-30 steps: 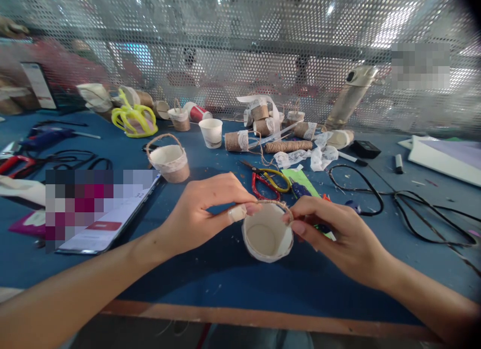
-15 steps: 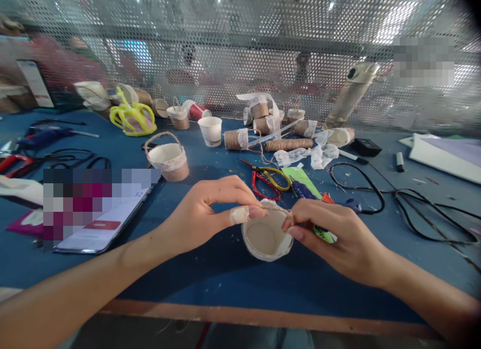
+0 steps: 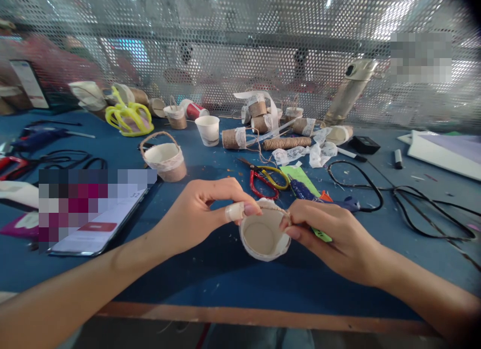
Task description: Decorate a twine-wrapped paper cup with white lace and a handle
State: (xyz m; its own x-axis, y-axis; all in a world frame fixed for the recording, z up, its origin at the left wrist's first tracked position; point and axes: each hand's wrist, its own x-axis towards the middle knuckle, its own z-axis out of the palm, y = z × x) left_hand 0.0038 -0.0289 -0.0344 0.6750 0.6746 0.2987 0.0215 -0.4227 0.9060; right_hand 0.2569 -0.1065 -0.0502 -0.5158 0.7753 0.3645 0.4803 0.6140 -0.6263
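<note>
A small white-lined cup (image 3: pixel 265 236) with a lace rim stands near the table's front edge, its opening tilted toward me. A twisted twine handle (image 3: pixel 271 208) runs along its far rim between my hands. My left hand (image 3: pixel 208 209), with a bandage on the thumb, pinches the twine's left part. Fingers of my right hand (image 3: pixel 330 236) are closed on the twine's right end at the cup's rim. Beyond them lie red and yellow scissors (image 3: pixel 268 181) and a blue glue gun (image 3: pixel 326 199) on a green piece. A finished-looking twine basket (image 3: pixel 167 161) stands to the left.
A large phone (image 3: pixel 101 214) lies left of my left arm. Several twine-wrapped cups, a white paper cup (image 3: pixel 207 130), a twine roll (image 3: pixel 286 142) and lace (image 3: pixel 321 148) line the back by a perforated metal screen (image 3: pixel 240 53). Black cable (image 3: pixel 379 191) loops at right.
The whole view has shifted slightly, moving the scene a little to the left. My left thumb and fingertips have drawn slightly left along the twine; my right hand keeps its pinch.
</note>
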